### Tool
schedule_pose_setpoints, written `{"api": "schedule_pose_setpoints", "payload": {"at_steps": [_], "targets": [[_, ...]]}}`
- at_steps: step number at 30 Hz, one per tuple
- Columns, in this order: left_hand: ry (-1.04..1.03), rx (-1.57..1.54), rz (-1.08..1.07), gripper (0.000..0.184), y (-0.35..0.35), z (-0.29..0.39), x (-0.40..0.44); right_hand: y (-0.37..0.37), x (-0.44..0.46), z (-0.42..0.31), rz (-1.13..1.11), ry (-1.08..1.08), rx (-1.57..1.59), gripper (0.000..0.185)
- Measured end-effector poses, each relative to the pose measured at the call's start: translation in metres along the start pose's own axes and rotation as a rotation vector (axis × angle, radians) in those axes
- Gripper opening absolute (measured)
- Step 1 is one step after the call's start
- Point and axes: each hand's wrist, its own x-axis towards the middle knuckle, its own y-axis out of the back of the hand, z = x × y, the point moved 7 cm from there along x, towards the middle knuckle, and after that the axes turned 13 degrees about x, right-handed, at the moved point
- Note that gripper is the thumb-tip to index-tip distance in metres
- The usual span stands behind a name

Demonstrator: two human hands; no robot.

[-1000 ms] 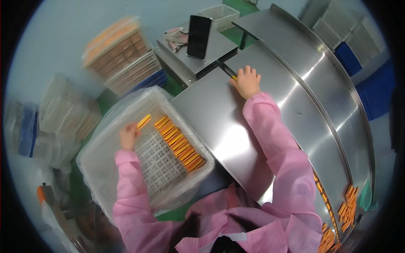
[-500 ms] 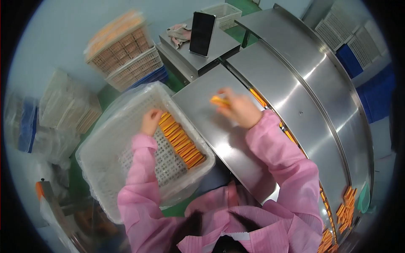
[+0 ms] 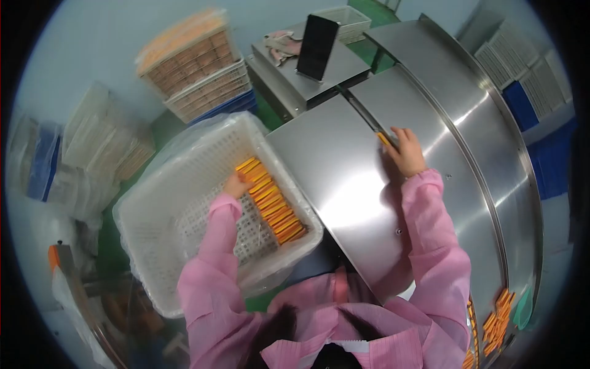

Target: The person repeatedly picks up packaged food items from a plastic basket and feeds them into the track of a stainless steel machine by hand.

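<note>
Inside a white perforated crate (image 3: 144,237) lined with clear plastic, a row of slim orange-yellow packets (image 3: 273,206) lies along the right wall. My left hand (image 3: 236,185) is at the upper left of this row, its fingers closed against the packets near the far end. Out over the steel table, my right hand (image 3: 407,154) is at a narrow channel (image 3: 362,112). Its fingers are closed around an orange-yellow stick packet (image 3: 383,139), partly hidden by them.
A steel table (image 3: 332,154) adjoins the crate's right side. A phone (image 3: 317,48) stands upright by a cloth (image 3: 283,46) on a steel box. Stacked crates (image 3: 190,64) stand at the far left. Loose orange sticks (image 3: 499,320) lie near right, beside a green scoop (image 3: 523,307).
My right hand has moved right, from above the table to the channel; the packet it carried is out of it. My left hand has come down onto the row. The view has shifted slightly.
</note>
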Motion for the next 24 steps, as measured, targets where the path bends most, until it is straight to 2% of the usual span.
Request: {"api": "schedule_pose_setpoints", "payload": {"at_steps": [4, 6, 10, 14, 18, 21, 24], "targets": [[-0.009, -0.023, -0.059, 0.048, -0.004, -0.001, 0.003, 0.016, -0.01, -0.009, -0.032, 0.007, 0.03, 0.04], [-0.005, -0.169, -0.146, 0.051, -0.011, 0.0, 0.004, 0.02, -0.015, -0.014, -0.029, 0.012, 0.045, 0.037], [-0.013, -0.092, -0.141, 0.049, -0.013, 0.001, 0.01, 0.026, -0.023, -0.027, -0.029, -0.013, 0.081, 0.029], [-0.08, -0.136, -0.112, 0.058, -0.02, -0.008, 0.02, 0.026, -0.027, -0.029, -0.026, 0.006, 0.103, 0.026], [-0.054, -0.232, -0.179, 0.072, -0.003, 0.021, 0.001, 0.028, -0.03, -0.041, -0.045, -0.004, 0.104, 0.025], [-0.101, -0.277, -0.22, 0.07, -0.008, 0.018, 0.006, 0.029, -0.032, -0.045, -0.045, 0.01, 0.116, 0.024], [-0.146, -0.18, -0.157, 0.067, 0.016, 0.052, -0.016, 0.027, -0.037, -0.048, -0.052, 0.005, 0.144, 0.024]]}}
